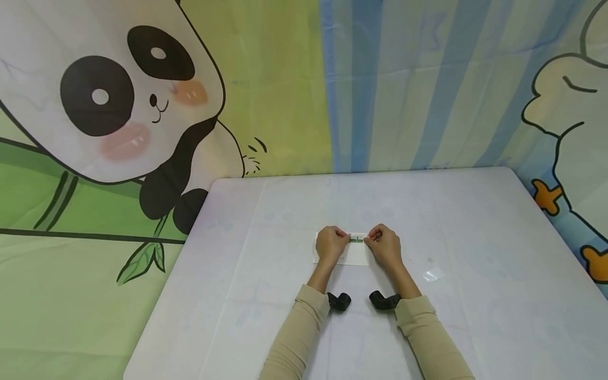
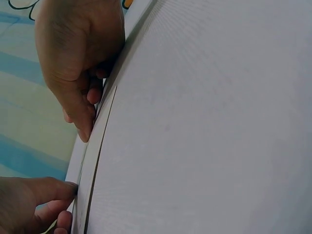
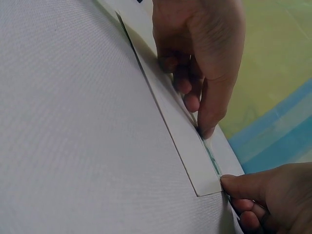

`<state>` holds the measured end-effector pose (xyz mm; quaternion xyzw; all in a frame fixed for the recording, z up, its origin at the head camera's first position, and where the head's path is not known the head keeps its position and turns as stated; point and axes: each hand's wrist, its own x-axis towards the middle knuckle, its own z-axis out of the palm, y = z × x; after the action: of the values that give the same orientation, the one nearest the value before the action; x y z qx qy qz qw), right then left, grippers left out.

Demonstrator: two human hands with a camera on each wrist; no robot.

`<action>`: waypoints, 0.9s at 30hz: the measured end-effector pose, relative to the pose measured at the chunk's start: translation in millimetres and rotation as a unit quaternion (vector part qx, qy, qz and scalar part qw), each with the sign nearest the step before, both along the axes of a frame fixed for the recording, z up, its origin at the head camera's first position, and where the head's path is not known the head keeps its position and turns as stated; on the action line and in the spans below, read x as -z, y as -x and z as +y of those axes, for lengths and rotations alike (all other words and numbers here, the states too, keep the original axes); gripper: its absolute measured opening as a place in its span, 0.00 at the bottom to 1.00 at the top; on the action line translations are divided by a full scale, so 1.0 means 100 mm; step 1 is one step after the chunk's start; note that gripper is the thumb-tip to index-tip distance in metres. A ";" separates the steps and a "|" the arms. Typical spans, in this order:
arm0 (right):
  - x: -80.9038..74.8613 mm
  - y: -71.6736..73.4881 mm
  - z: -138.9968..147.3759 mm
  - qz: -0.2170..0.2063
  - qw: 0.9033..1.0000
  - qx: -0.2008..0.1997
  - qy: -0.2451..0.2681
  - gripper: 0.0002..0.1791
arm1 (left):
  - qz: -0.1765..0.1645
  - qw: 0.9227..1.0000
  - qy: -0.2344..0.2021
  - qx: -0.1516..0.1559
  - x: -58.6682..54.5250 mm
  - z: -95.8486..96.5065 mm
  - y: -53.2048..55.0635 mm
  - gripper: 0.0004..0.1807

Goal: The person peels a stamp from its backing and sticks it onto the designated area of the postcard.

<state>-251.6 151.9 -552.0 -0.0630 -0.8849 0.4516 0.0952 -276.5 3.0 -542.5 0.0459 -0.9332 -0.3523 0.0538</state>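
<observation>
A thin strip with a dark green pattern [image 1: 356,239] lies across the upper part of a flat white card [image 1: 352,257] on the table. My left hand [image 1: 331,244] pinches the strip's left end between thumb and fingers. At the right end, my right hand [image 1: 385,245] pinches it in the same way. In the right wrist view, a greenish sliver of the strip [image 3: 212,158] shows between the two thumbs, along the card [image 3: 180,129]. The left wrist view shows both hands low over the card's far edge; the fingertips under the thumbs are partly hidden.
A small clear plastic piece [image 1: 433,274] lies on the white table [image 1: 266,316], right of the card. Cloth printed with a panda, stripes and other cartoon figures hangs behind and beside the table. A black wrist camera [image 1: 339,302] sits on each wrist.
</observation>
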 end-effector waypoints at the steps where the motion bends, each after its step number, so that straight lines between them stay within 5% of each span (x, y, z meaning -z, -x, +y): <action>1: 0.00 0.00 0.00 0.000 1.000 -0.001 -0.001 0.09 | -0.001 1.000 -0.001 0.000 0.00 0.00 0.00 0.09; 27: -0.02 -0.01 0.00 0.003 1.000 -0.008 -0.012 0.09 | -0.028 1.000 -0.003 -0.013 -0.06 0.00 0.02 0.08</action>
<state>-250.4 151.8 -549.8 -0.0531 -0.8906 0.4416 0.0953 -278.5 3.3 -536.7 0.0685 -0.9325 -0.3531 0.0318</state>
